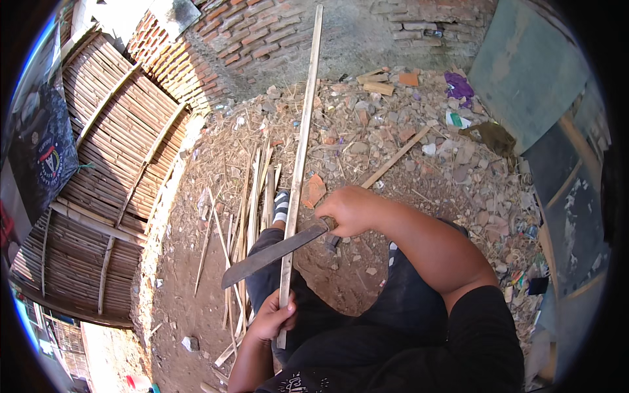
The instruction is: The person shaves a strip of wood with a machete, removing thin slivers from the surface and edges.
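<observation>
My left hand is closed around the near end of a long, pale bamboo strip. The strip slants up and away from my lap toward the brick wall. In my right hand is the handle of a machete, mostly hidden by my fingers. Its broad dark blade points left and lies across the strip, above my left leg; whether it touches the strip I cannot tell. Beside my left leg, several split strips lie in a loose bundle on the dirt.
A bamboo slat panel stands at the left. Behind the rubble-strewn ground rises a brick wall. Grey-green boards lean at the right. A purple cloth and a loose wood strip lie farther off.
</observation>
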Available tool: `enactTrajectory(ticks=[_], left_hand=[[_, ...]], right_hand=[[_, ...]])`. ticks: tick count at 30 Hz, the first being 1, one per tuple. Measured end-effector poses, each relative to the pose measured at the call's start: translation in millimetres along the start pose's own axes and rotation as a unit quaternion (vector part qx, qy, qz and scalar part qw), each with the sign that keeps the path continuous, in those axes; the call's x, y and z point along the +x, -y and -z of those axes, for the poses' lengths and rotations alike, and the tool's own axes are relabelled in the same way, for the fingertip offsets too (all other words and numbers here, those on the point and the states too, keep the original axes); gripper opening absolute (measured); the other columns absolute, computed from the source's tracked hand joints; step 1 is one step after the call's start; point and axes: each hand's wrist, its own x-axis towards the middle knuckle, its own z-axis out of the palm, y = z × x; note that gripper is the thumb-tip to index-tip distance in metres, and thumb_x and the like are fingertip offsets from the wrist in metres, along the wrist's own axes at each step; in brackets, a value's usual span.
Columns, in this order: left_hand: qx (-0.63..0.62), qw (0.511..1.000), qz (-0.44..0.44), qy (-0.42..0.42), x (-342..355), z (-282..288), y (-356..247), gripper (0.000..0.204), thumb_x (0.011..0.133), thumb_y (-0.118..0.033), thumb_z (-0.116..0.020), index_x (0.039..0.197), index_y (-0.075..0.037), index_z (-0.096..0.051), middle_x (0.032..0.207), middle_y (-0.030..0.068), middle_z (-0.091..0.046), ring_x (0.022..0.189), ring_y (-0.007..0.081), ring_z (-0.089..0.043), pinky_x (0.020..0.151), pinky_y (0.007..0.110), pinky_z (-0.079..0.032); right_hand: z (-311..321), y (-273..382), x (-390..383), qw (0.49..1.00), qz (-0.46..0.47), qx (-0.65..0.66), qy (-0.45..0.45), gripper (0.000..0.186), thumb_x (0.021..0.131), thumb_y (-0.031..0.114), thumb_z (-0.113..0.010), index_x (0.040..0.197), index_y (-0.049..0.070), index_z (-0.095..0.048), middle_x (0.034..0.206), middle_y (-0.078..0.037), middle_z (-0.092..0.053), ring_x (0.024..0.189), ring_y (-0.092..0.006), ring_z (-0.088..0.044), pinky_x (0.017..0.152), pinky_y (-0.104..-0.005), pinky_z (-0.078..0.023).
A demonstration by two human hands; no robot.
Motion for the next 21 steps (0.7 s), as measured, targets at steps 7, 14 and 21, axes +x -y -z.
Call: enactTrajectory(ticks=[7, 14, 21], left_hand=[[0.079, 0.996, 0.003, -0.029, -3.5, 6.6, 4.3, 0.028, 0.100, -0.025, -0.072, 0.097, -0.015, -0.047, 0.064, -0.0048, -0.043, 0.048, 0.0068, -0.037, 0.044, 0.026, -0.027], [0.092, 0.995, 0.019, -0.037, -6.5, 0.5, 2.9, 0.028, 0.100, -0.025, -0.072, 0.095, -0.015, -0.046, 0.064, -0.0055, -0.043, 0.048, 0.0066, -0.037, 0.043, 0.025, -0.027], [0.135, 0.988, 0.014, -0.076, 0.0, -8.1, -0.9, 0.028, 0.100, -0.027, -0.072, 0.095, -0.016, -0.048, 0.066, -0.0061, -0.045, 0.049, 0.0059, -0.039, 0.044, 0.025, -0.030]], right_hand=[[25.2, -25.9, -7.5, 0.993, -0.105, 0.060, -0.002, 0.033, 0.082, 0.039, -0.081, 0.103, 0.014, -0.074, 0.081, -0.015, -0.070, 0.083, -0.0354, -0.071, 0.073, -0.0489, -0.054], [27.9, -61.0, -10.7, 0.967, -0.210, 0.120, -0.076, 0.044, 0.083, 0.042, -0.082, 0.113, 0.011, -0.074, 0.087, -0.017, -0.072, 0.083, -0.0351, -0.071, 0.075, -0.0459, -0.054], [4.7, -2.9, 3.0, 0.995, -0.059, 0.014, 0.075, 0.045, 0.081, 0.044, -0.082, 0.113, 0.013, -0.074, 0.092, -0.017, -0.073, 0.092, -0.0372, -0.071, 0.079, -0.0487, -0.056]])
